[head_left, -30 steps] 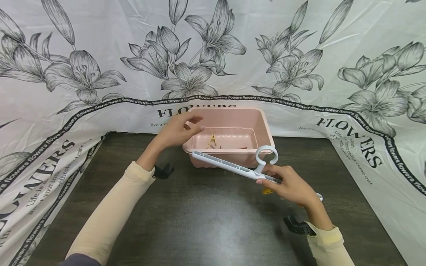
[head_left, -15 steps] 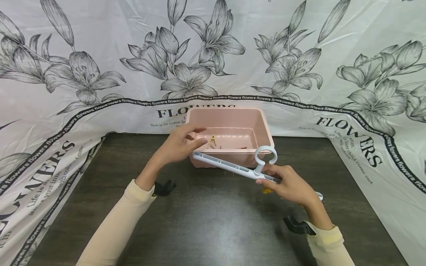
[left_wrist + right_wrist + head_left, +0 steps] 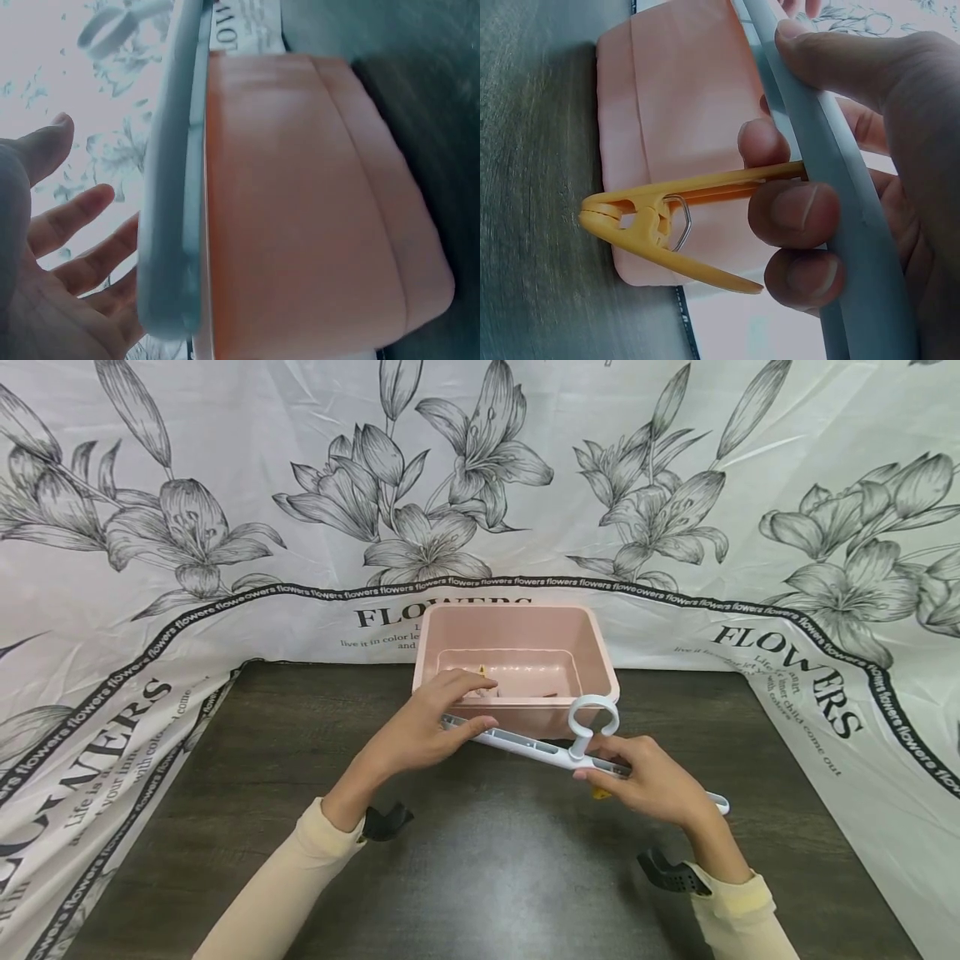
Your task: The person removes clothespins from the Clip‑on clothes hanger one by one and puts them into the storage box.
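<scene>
A pale blue plastic clothes hanger (image 3: 528,747) with a round hook (image 3: 594,700) is held slanting in front of a pink tub. My right hand (image 3: 648,781) grips its bar just right of the hook, fingers curled round it. Below those fingers a yellow clothespin (image 3: 664,221) hangs from the bar, seen in the right wrist view. My left hand (image 3: 427,722) is at the hanger's left end, thumb and fingers apart. In the left wrist view its fingers (image 3: 97,259) extend behind the bar, and the thumb stands away from it; contact cannot be told.
Behind the hanger the pink tub (image 3: 517,628) stands on the dark wooden table (image 3: 480,877). Inside it are a yellow clothespin (image 3: 482,669), partly hidden by my left hand, and a few small items too small to make out. A flower-printed white cloth (image 3: 247,460) hangs behind.
My left hand has moved from above the tub's left side, down and right to the hanger's left end. The right hand and hanger have hardly moved.
</scene>
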A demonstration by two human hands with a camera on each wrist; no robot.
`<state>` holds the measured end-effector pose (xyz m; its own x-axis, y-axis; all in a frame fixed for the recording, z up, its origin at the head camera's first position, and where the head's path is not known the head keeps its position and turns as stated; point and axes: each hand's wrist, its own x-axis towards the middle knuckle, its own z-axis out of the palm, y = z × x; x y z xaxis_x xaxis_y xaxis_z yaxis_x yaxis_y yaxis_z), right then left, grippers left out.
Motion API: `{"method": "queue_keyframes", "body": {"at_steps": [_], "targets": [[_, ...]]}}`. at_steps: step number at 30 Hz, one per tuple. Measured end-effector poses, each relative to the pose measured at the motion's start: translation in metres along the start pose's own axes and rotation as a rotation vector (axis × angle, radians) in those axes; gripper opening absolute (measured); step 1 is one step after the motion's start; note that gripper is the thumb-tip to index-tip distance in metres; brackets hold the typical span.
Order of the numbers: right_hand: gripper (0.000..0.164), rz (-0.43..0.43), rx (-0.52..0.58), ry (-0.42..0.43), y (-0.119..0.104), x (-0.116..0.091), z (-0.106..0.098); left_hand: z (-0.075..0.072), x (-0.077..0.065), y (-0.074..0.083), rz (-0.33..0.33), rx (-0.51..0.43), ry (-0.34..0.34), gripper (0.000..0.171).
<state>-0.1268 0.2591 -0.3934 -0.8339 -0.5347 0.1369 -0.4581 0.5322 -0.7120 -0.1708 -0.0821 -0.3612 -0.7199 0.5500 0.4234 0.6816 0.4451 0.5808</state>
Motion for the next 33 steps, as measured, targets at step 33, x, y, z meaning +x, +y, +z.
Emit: {"method": "queue_keyframes", "body": {"at_steps": [33], "targets": [[0.027,-0.032,-0.171,-0.066,-0.011,0.004,0.014,0.044,-0.027,0.013,0.006,0.140,-0.218,0.021]]}}
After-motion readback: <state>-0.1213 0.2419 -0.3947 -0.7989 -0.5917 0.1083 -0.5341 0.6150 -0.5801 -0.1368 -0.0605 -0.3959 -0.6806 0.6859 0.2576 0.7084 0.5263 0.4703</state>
